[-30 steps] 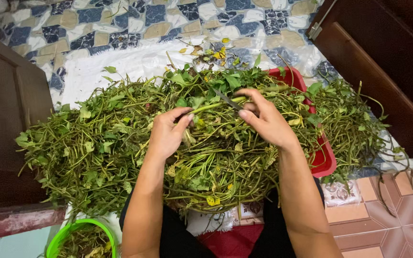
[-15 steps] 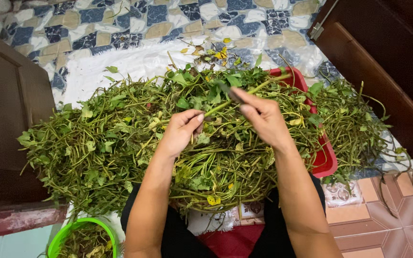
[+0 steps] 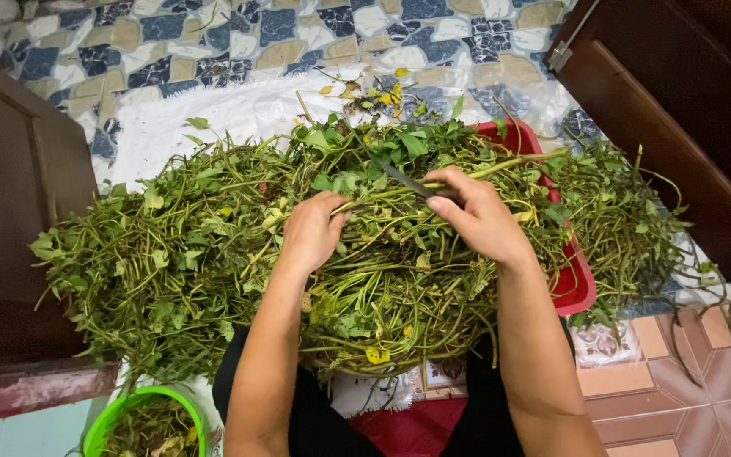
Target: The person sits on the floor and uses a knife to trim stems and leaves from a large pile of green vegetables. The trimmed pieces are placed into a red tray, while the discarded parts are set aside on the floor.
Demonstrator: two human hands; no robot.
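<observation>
Left hand (image 3: 310, 233) pinched long green stem (image 3: 501, 167); right hand (image 3: 480, 216) clamped small knife (image 3: 406, 180). Blade best kept angled away from left fingers, stem taut above leafy pile (image 3: 171, 271).

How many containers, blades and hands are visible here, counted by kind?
Red plastic basin: 1
Green plastic bucket: 1
Dark knife blade, in the right hand: 1
Bare hands, with the left hand on a green stem: 2
Total: 5
</observation>
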